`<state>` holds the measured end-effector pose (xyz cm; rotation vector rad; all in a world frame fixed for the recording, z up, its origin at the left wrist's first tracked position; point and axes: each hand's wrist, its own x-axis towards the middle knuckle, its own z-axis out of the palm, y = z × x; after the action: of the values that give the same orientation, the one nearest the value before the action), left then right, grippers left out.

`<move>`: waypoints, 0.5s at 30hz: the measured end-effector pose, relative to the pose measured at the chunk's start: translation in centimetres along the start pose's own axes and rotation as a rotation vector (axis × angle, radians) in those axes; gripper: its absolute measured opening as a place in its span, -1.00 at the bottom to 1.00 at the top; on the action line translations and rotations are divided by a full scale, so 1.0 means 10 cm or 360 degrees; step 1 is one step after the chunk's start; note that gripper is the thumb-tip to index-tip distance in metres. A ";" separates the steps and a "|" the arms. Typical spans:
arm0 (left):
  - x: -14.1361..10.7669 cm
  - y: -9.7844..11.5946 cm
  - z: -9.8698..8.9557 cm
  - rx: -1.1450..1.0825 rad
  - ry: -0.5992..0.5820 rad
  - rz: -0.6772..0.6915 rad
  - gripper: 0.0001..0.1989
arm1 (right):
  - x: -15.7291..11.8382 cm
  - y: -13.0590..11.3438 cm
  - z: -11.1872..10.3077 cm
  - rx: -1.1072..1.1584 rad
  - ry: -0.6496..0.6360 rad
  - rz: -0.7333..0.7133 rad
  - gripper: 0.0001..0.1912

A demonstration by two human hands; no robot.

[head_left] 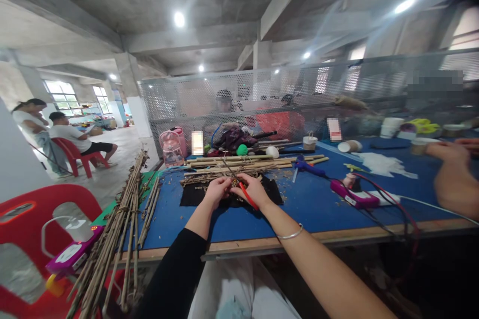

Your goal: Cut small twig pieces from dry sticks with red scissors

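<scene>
Red-handled scissors [248, 196] are in my right hand [255, 190], their blades slanting up and to the left. Beside them, my left hand [217, 191] is closed in a pinch, its fingertips almost meeting the right hand's. Small brownish bits show between the hands, but what the left fingers hold is too small to make out. Both hands are over a black cloth [275, 190] on the blue tabletop [168, 219]. Just behind them lies a bunch of thin dry twigs [194, 178], with longer pale sticks [239, 163] beyond.
A tied bundle of long dry stalks [119, 219] leans over the table's left end, by a red chair [48, 209]. To the right are a blue glue gun [309, 166], a purple power strip [354, 195] with cables, and another person's hands [454, 159]. A perforated metal screen [179, 104] stands behind.
</scene>
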<state>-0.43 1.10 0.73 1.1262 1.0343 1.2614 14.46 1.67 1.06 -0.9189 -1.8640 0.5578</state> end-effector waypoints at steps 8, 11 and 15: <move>0.03 0.07 0.00 -0.0204 0.0228 0.0201 -0.64 | -0.01 0.05 0.03 0.0099 -0.0146 -0.0058 -0.64; 0.03 0.10 -0.02 -0.0274 0.0269 0.0230 -0.64 | -0.01 0.06 0.04 0.0121 -0.0154 -0.0033 -0.65; -0.03 0.12 -0.01 -0.0294 0.0054 0.0144 -0.56 | 0.05 0.10 0.01 0.0088 0.0028 0.0132 -0.57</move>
<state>-0.73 0.83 1.86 1.0216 0.8800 1.4219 14.60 2.64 0.58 -0.9649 -1.7921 0.6468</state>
